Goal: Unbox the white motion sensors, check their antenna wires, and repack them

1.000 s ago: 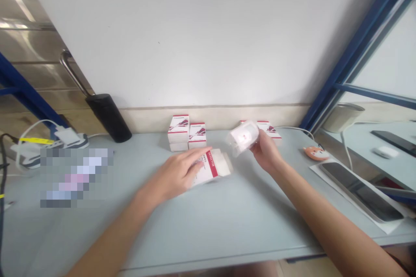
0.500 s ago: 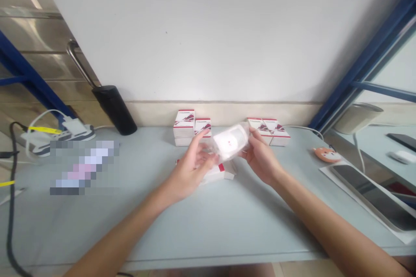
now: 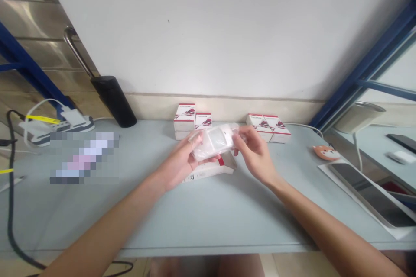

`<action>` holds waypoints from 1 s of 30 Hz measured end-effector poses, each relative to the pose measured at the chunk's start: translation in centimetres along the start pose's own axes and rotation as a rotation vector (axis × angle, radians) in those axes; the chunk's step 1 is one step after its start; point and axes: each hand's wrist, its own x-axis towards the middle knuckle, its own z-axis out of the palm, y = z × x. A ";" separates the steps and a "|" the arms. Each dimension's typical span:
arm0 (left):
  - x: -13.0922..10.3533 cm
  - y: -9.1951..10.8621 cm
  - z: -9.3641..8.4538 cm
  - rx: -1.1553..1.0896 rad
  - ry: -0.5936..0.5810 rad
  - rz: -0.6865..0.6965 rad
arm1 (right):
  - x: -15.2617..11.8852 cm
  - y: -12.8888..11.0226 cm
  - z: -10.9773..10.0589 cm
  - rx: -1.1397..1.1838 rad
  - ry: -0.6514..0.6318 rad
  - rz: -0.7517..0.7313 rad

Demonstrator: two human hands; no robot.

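Above the desk, both hands hold a white device [image 3: 217, 139] in a clear plastic bag; it has a pale grey window and looks like a motion sensor. My left hand [image 3: 182, 158] supports its left end from below, thumb on top. At the right end, my right hand [image 3: 253, 149] pinches the bag between thumb and fingers. An open white box [image 3: 211, 171] with a red patch lies beneath the hands, partly hidden by them. Behind, red-and-white boxes stand in a left group [image 3: 184, 117] and a right pair [image 3: 276, 129].
A black cylinder [image 3: 113, 101] stands at the back left, near a white power strip [image 3: 65, 127] with cables. On the right are an orange animal-faced item [image 3: 326, 152] and a dark flat panel [image 3: 373, 192] on white paper. The grey desk [image 3: 208, 220] ends at its front edge.
The bagged device has been turned over, so its grey window now faces up nearer the middle. My left hand has moved under it, and my right hand has shifted to pinch the bag's end.
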 end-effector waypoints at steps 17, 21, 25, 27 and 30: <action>-0.6 0.8 -0.7 0.031 -0.124 -0.169 | 2.6 1.0 -2.3 0.097 0.379 0.029; -0.5 1.1 -0.9 -0.022 0.027 -0.101 | 3.9 3.1 -4.0 0.100 0.573 0.058; -0.3 1.4 -0.9 -0.028 0.099 0.019 | 3.8 5.7 -4.4 -0.193 0.431 0.048; -0.2 1.7 -0.9 -0.024 0.084 0.085 | 3.2 6.7 -4.0 -0.435 0.215 -0.006; -0.3 2.0 -0.9 -0.106 0.069 0.104 | 2.3 7.2 -3.2 -0.661 -0.133 -0.134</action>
